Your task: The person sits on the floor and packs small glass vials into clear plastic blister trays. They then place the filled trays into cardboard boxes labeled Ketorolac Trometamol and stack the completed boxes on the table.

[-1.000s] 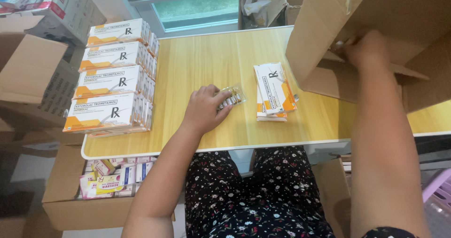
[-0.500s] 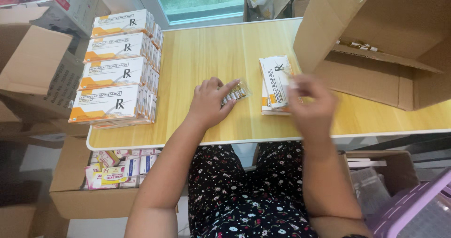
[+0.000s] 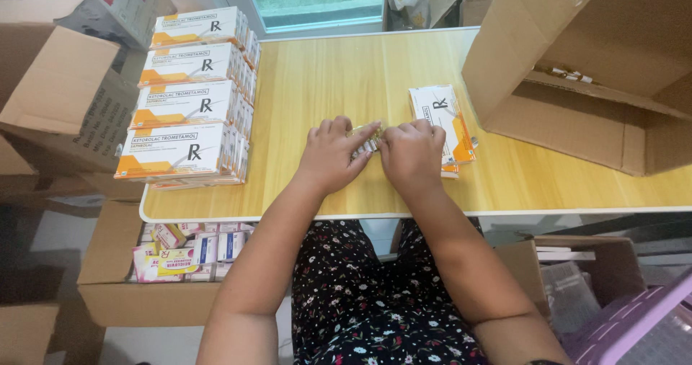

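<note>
At the middle of the light wooden table [image 3: 324,84], near its front edge, both hands are met over one small item. A stack of silvery blister strips [image 3: 367,140] is pinched between them; only its upper edge and a short stretch of foil show between the knuckles, so the count of strips cannot be told.

Left hand [image 3: 333,154]: palm down on the tabletop, fingers curled and closed against the left end of the strips. It is found in the same spot as half a second ago.

Right hand [image 3: 412,152]: now brought down beside the left, fingers bent and closed on the right end of the strips. A second ago it was reaching into the large open cardboard box [image 3: 577,69] at the right of the table; half a second ago it was crossing above the flat white-and-orange cartons [image 3: 441,120]. The strips, held before by one hand alone, are now gripped at both ends, which is judged to mean they are being squared up or gathered.

Also recorded:
- Flat white-and-orange cartons, a small pile, just right of the right hand, partly overlapped by it.
- Four rows of stacked white-and-orange cartons [image 3: 189,98], at the left of the table, well apart from the hands.
- Brown box of mixed small packets [image 3: 189,246] on the floor, under the table's left front corner.
- Large open cardboard box, tipped on its side, mouth facing the person.
</note>
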